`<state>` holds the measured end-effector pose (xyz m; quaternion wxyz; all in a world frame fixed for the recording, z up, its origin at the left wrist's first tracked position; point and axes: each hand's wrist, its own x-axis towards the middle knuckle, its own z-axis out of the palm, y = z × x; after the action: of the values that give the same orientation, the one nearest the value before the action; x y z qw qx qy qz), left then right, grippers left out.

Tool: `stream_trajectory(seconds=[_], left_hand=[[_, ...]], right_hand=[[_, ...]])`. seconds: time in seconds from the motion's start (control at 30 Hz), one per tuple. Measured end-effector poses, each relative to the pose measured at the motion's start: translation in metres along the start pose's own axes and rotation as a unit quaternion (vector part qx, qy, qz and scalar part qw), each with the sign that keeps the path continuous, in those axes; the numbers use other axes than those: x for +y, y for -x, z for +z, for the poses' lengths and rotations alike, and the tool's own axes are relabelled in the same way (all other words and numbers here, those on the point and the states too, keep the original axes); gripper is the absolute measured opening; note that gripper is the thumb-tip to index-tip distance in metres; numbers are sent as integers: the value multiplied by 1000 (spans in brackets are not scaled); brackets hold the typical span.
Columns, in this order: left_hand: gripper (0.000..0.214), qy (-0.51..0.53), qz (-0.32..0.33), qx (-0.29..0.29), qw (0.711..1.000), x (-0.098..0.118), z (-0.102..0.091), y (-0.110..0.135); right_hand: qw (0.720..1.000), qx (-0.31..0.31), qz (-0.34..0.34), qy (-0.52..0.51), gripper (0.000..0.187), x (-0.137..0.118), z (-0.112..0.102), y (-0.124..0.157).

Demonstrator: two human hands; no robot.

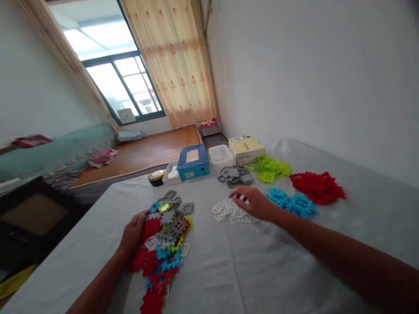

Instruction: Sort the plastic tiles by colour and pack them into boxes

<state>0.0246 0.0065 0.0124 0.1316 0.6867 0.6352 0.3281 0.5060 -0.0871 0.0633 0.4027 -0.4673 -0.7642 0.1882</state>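
Note:
On the left, a mixed pile of interlocking plastic tiles (166, 226) in red, blue, grey, yellow-green and white lies on the cloth. My left hand (135, 229) rests against its left edge, fingers stretched toward the tiles and partly hidden. My right hand (250, 201) hovers over a small heap of white square frame pieces (225, 210), fingers slightly bent and apart, with nothing visible in them. Around that hand are single-colour heaps: grey tiles (234, 175), yellow-green tiles (270, 169), red tiles (317, 187) and blue tiles (294, 204).
A pale cloth covers the table (209, 279). Along its far edge stand a blue box (193, 163), a clear plastic tub (220, 156), a yellow-and-white box (246, 149), a small white tray (172, 174) and a black-and-yellow round item (156, 177). A wall (310, 78) rises at the right.

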Motion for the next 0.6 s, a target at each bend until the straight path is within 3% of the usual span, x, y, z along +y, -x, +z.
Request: stream_trajectory(seconds=[0.1,0.17,0.33,0.6], left_hand=[[55,-5,-13,5,1000,13,1,4],[54,-9,-23,3,1000,21,2,6],[51,-6,-24,30,999,26,10,10],[44,12,-26,46,999,22,18,13]], right_hand=[[988,-99,-85,-87,22,-31,53,39],[978,-132,-136,-87,24,-30,68,59],[965,-183,-183,-28,26,-8,64,69],[955,-186,-225,44,26,-10,58,70]])
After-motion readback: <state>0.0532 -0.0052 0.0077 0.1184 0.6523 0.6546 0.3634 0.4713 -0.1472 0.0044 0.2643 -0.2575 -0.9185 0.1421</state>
